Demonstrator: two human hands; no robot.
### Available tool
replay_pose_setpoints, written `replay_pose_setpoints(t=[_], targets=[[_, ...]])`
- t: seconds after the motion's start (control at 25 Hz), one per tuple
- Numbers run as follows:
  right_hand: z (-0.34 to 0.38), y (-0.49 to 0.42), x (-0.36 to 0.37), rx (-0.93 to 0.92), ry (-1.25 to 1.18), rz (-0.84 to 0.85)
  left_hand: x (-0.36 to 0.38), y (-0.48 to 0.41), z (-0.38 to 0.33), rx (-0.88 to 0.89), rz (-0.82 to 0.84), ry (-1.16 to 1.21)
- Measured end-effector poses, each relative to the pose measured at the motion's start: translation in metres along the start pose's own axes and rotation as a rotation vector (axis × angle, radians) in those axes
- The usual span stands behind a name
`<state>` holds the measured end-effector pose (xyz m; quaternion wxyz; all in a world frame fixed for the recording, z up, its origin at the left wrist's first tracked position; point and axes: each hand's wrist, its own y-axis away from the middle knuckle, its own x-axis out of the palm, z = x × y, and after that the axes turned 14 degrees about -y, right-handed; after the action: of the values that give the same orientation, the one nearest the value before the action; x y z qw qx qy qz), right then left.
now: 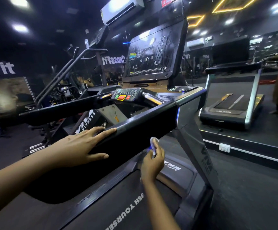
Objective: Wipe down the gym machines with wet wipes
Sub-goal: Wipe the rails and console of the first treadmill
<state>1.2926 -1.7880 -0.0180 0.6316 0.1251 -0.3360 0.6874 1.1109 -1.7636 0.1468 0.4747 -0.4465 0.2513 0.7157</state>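
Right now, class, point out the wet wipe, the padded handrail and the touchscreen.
wet wipe (153, 141), head view, its bunched white top.
padded handrail (148, 123), head view, bare black padding.
touchscreen (151, 55), head view, middle of the dark glass.

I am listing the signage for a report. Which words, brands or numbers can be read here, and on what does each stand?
"VIVA FITNESS": left upright, motor cover, right upright.
"USH YOURSE", cut off: belt.
"sFit", cut off: wall banner.
"CrossFit", mirrored: far banner.
Red sign: starts "15", rest blurred.
Screen and button panel: too small to read.
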Motion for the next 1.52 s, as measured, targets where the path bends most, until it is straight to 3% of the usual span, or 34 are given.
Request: replay_pose_setpoints(t=[0.24,0.4,0.56,0.68,0.76,0.92,1.0,1.08,1.16,1.28,1.52], targets=[[0.025,0.065,-0.009,-0.027,-0.098,0.119,0.007,0.002,0.001,0.013,-0.022,0.04],[0.031,-0.007,-0.011,-0.128,0.028,0.05,0.009,0.001,0.004,0.039,-0.032,0.044],[0.03,-0.067,0.011,-0.024,0.153,0.05,0.01,0.001,0.003,0.042,-0.037,0.013],[0.035,-0.027,0.019,-0.076,0.158,0.06,0.01,0.0,0.002,0.035,-0.057,0.005],[0.042,0.014,0.021,-0.21,0.147,0.105,0.009,0.0,0.002,0.026,-0.047,0.009],[0.052,0.076,0.013,-0.365,0.15,0.282,0.009,-0.001,0.003,0.008,-0.033,0.005],[0.061,0.061,0.004,-0.323,0.078,0.359,0.008,0.0,0.004,0.012,0.0,0.035],[0.07,0.016,0.004,-0.243,0.053,0.279,0.007,-0.001,0.005,0.004,0.014,0.043],[0.075,-0.041,0.013,-0.205,0.155,0.2,0.007,-0.001,0.004,0.004,0.015,0.022],[0.072,-0.083,0.03,-0.187,0.382,0.243,0.008,-0.001,0.003,0.003,0.024,0.03],[0.081,-0.027,0.041,-0.405,0.532,0.4,0.006,-0.005,0.006,-0.01,0.049,0.064]])
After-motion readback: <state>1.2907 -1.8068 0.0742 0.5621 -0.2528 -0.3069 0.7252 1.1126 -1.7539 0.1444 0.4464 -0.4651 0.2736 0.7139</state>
